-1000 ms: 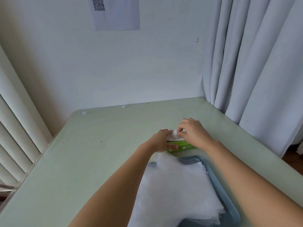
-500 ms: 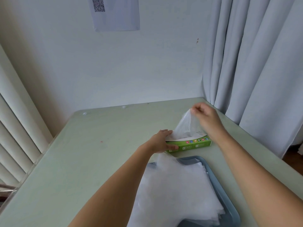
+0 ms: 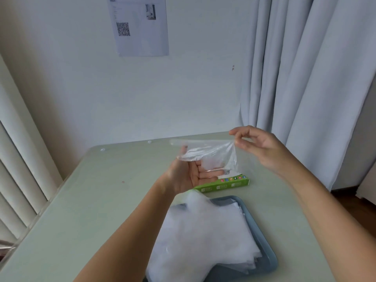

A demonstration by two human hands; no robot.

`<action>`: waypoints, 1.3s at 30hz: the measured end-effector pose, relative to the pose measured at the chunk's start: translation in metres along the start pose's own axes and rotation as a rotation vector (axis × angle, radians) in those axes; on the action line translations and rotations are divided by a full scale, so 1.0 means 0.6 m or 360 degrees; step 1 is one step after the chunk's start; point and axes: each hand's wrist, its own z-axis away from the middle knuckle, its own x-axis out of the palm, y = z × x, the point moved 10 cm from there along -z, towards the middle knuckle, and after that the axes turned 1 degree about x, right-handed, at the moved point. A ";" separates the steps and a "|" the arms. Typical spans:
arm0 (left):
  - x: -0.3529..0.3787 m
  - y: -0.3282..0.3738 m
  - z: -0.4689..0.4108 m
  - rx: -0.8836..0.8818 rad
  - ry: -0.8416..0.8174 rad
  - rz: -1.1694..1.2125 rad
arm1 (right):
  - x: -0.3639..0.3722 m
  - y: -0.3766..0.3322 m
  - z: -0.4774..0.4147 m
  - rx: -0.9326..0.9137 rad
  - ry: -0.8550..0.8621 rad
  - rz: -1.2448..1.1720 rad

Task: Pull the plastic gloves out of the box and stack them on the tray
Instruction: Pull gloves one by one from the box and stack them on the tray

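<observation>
A clear plastic glove point(image 3: 215, 153) hangs stretched in the air above the green glove box point(image 3: 223, 185). My right hand point(image 3: 262, 145) pinches its right corner between thumb and forefinger. My left hand point(image 3: 189, 176) is raised palm up behind the glove's left part, its fingers straight and showing through the plastic. The box lies on the table just beyond a blue-grey tray point(image 3: 262, 237). A thick stack of clear gloves point(image 3: 203, 237) lies on the tray and hangs over its near left side.
The pale green table point(image 3: 101, 200) stands in a corner against a white wall. Grey curtains point(image 3: 305, 78) hang by its right edge and slatted blinds point(image 3: 16, 169) by its left. A sheet with a QR code point(image 3: 140, 25) is stuck on the wall.
My right hand pulled a glove up out of the box until it came free. My left hand left the box and rose, palm up, behind the glove.
</observation>
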 end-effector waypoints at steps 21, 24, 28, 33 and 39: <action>0.093 0.046 0.228 0.0484 -0.0184 -0.1511 | 0.134 0.082 0.174 0.0975 -0.0541 -0.1164; 0.089 0.052 0.244 0.0413 -0.0237 -0.1674 | 0.161 0.083 0.171 0.0991 -0.0570 -0.1325; 0.037 0.051 0.244 0.0066 -0.0067 -0.1712 | 0.141 0.102 0.153 0.0921 -0.0207 -0.0994; -0.083 0.096 0.244 -0.0011 0.0749 -0.2085 | 0.148 0.149 0.168 0.0987 -0.0123 -0.0349; -0.025 0.101 0.250 0.0678 0.1120 -0.2497 | 0.148 0.208 0.186 0.1169 -0.0001 -0.0113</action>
